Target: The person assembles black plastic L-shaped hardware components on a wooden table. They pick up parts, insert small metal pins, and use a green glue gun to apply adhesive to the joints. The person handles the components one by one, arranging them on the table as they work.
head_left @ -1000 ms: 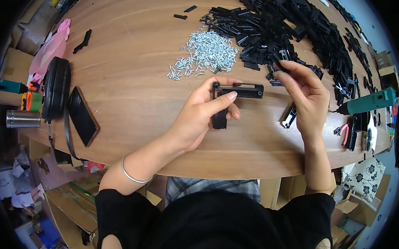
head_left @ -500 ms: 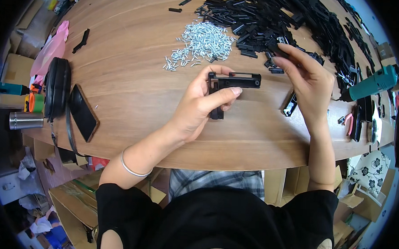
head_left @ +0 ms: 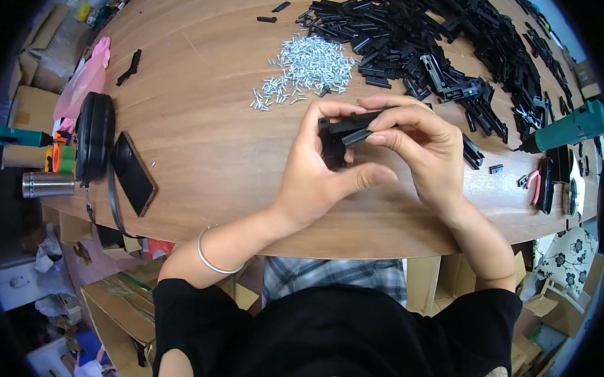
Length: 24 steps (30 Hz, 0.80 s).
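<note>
Over the middle of the table, my left hand (head_left: 309,172) grips a black L-shaped plastic frame (head_left: 331,144) by its corner side, thumb stretched out to the right. My right hand (head_left: 428,143) pinches a small black bar-shaped piece (head_left: 356,137) between thumb and fingers. That piece lies along the frame's upper arm; fingers hide how far it sits in. Just beyond my hands is a heap of small silvery screws (head_left: 314,64). Behind it and to the right spreads a large pile of black plastic parts (head_left: 382,40), with a silvery-black assembled piece (head_left: 460,89) on its near edge.
A teal power driver (head_left: 571,127) lies at the right, near pink-handled pliers (head_left: 533,186) and a loose black part (head_left: 473,154). On the left are a smartphone (head_left: 134,176), a black case (head_left: 95,139), a steel cup (head_left: 48,185) and another teal tool (head_left: 22,137).
My right hand has come from the black pile down and left to the frame, bringing the small black piece. My left hand has turned the frame, and its thumb has lifted off it.
</note>
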Available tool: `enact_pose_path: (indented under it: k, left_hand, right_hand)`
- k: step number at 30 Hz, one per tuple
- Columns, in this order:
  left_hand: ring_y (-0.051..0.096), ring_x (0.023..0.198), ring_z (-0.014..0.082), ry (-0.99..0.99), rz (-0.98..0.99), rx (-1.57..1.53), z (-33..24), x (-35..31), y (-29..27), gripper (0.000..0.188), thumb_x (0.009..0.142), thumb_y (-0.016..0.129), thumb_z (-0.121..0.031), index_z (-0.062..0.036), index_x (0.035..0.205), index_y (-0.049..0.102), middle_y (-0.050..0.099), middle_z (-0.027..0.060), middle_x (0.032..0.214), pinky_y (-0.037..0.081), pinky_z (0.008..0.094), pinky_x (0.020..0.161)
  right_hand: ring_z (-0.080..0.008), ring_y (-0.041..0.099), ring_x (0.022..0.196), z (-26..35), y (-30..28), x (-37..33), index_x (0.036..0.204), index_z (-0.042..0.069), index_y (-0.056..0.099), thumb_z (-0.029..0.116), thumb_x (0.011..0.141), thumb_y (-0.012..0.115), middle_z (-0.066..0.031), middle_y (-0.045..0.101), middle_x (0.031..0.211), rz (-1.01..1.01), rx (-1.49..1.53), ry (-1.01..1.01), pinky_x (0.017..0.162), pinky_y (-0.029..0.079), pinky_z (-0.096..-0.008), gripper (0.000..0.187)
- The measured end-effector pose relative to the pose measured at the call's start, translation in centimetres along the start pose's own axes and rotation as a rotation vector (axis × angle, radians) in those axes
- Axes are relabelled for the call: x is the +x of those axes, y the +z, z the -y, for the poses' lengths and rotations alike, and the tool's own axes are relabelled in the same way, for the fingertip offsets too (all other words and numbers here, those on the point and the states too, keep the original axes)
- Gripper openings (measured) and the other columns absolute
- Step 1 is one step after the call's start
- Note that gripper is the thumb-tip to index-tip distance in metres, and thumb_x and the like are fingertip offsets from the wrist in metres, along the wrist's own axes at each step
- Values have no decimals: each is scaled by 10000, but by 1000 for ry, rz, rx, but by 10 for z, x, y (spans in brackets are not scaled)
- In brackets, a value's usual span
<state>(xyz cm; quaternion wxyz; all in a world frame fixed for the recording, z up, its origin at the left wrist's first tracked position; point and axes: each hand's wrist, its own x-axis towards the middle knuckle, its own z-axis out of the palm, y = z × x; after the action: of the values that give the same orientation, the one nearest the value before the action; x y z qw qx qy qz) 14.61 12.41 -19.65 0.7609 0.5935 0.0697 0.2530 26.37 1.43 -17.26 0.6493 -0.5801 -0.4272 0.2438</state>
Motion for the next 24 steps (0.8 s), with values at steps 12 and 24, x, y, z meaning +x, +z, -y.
enact_pose_path:
  k: [12, 24]
  left_hand:
    - [525, 759, 66, 207, -92, 178, -4, -8, 4, 338, 760, 739, -70, -30, 950, 462, 555, 52, 896, 442, 197, 652]
    - [489, 796, 74, 295, -112, 288, -2, -15, 6, 404, 795, 700, -64, -46, 1055, 392, 479, 75, 969, 418, 205, 701]
  right_hand:
    - [-164, 624, 837, 6, 15, -14, 837, -14, 647, -64, 751, 619, -117, 639, 985, -60, -44, -95, 722, 518, -260, 103]
    - [-212, 654, 881, 0, 12, -11, 890, 16, 692, -23, 712, 644, -114, 677, 950, -100, -139, -269, 753, 522, -304, 188]
